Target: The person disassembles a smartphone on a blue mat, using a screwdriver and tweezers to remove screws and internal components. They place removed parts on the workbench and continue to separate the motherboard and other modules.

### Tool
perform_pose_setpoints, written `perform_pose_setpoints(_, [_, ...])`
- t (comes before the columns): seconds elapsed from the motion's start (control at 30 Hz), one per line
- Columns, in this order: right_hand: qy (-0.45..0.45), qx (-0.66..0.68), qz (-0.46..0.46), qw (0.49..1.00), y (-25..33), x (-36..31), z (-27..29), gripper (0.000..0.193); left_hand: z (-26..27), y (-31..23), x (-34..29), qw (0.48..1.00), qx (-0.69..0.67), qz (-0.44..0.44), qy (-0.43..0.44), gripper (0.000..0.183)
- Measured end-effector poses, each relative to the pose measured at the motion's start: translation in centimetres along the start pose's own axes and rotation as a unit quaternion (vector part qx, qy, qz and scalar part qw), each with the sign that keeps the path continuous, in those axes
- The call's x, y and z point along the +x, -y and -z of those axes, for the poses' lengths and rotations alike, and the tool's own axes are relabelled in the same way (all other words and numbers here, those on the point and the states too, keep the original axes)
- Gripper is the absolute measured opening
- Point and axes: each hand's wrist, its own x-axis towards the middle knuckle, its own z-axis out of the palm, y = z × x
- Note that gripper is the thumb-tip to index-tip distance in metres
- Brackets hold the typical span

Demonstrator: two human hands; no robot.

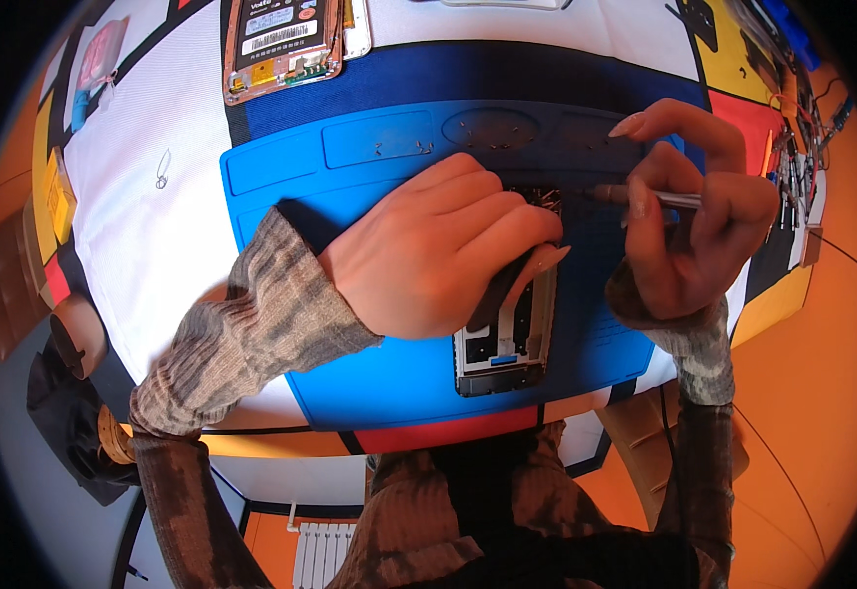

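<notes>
An opened smartphone point(499, 381) lies on a blue work mat point(389, 388), with its inner parts and a pale ribbon cable bared. My left hand point(428, 250) is closed over its upper left part, fingers curled and thumb pointing right across it. A dark flap shows beneath that thumb; what the fingertips pinch is hidden. To the right of the phone, my right hand point(693, 216) grips a slim silver tool point(681, 199) with a brownish front end. Its tip points left toward the phone's top end; whether it touches cannot be told.
Small screws point(404, 149) lie in the mat's far compartments. Beyond the mat is another opened phone point(286, 59). A thin wire loop point(162, 177) lies on the white cloth at left, a yellow box point(57, 193) at the left edge. Several tools and wires point(796, 182) crowd the far right.
</notes>
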Motion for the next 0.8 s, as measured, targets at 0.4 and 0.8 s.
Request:
perform_pose_setpoints(0.4, [0.023, -0.027, 0.004, 0.999, 0.19, 0.08, 0.14, 0.031, 0.23, -0.12, 0.16, 1.0, 0.01, 0.006, 0.014, 0.013])
perform_pose_setpoints(0.8, [-0.052, 0.003, 0.004, 0.999, 0.29, -0.05, -0.81, 0.035, 0.3, -0.06, 0.12, 1.0, 0.003, 0.009, 0.017, 0.013])
